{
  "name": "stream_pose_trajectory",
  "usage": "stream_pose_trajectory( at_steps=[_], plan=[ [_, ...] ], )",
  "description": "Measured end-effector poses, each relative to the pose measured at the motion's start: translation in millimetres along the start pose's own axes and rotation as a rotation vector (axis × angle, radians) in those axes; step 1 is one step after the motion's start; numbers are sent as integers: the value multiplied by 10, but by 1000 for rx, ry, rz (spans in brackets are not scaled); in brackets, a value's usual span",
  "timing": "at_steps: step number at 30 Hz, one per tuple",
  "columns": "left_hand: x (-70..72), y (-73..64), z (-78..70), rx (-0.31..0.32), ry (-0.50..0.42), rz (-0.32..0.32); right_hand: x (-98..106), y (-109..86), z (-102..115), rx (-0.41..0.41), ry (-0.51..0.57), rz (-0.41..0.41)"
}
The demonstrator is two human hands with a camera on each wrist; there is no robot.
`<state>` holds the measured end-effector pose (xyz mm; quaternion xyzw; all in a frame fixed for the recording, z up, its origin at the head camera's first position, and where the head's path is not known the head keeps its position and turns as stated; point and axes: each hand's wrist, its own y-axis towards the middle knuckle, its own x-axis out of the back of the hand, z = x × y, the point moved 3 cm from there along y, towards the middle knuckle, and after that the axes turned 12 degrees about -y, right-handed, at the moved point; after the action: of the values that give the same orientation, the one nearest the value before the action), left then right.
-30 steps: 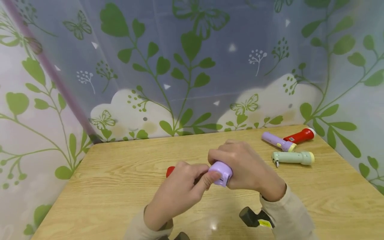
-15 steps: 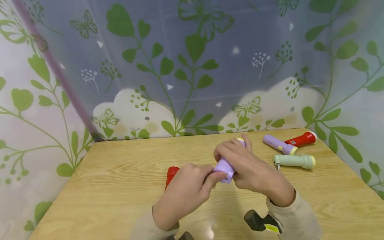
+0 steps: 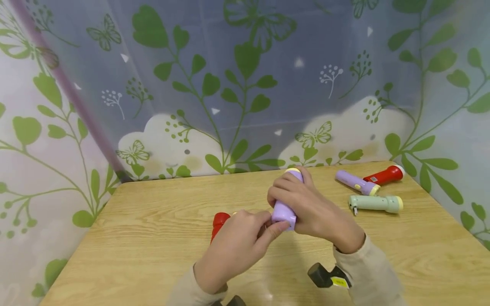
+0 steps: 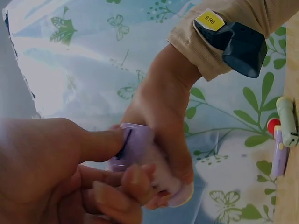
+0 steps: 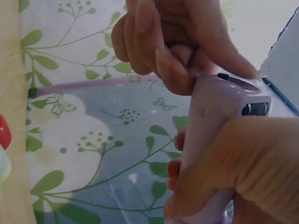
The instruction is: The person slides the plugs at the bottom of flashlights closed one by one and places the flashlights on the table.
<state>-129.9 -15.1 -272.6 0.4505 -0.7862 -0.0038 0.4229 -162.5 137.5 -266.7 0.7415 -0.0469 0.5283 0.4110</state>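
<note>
Swung slightly leftward since the earlier frame, the lilac cylindrical flashlight [image 3: 282,211] sits mid-frame — right hand [image 3: 306,206] wrapped round it, left hand [image 3: 237,244] pinching its base. I count three at right: one slim lilac torch [image 3: 350,179], one mint-green torch [image 3: 373,203], one white-rimmed red torch [image 3: 386,174]. One glossy red cylinder [image 3: 220,220], lower centre, is mostly hidden.

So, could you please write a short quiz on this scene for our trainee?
1. Which hand wraps round the body of the held purple flashlight: A) left, B) right, C) neither?
2. True or false: at the head view's right, the green flashlight lies farther than the red flashlight from the patterned backdrop.
3. How many flashlights lie grouped there?

Key: 1. B, the right hand. 2. True. 3. Three: green, red and a second purple flashlight.
</note>
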Motion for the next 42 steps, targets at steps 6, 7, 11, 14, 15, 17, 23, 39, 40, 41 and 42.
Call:
stream_pose_trajectory(
  at_steps=[6,7,11,14,15,17,23,39,40,41,42],
  plan=[
    [126,-134,251,98,-23,68,-301,-31,-37,-13,-40,57],
    [157,-168,322,128,-1,58,-370,-44,-32,-5,-44,69],
    [250,-288,664,318,65,-10,-652,-88,19,44,-88,142],
    [264,-348,918,436,80,-52,-851,-115,88,77,-111,226],
    [259,-358,992,462,88,-62,-917,-124,109,86,-117,257],
    [233,-364,1121,503,111,-75,-1040,-145,151,98,-129,319],
    [139,-335,1352,572,91,-92,-1281,-214,243,98,-160,466],
    [73,-388,1572,710,84,17,-1508,-305,333,148,-166,448],
    [74,-387,1578,709,81,20,-1509,-302,326,140,-155,445],
    [76,-384,1581,708,80,23,-1507,-298,320,134,-149,443],
    [75,-383,1587,712,80,25,-1501,-290,312,126,-141,437]
  ],
)
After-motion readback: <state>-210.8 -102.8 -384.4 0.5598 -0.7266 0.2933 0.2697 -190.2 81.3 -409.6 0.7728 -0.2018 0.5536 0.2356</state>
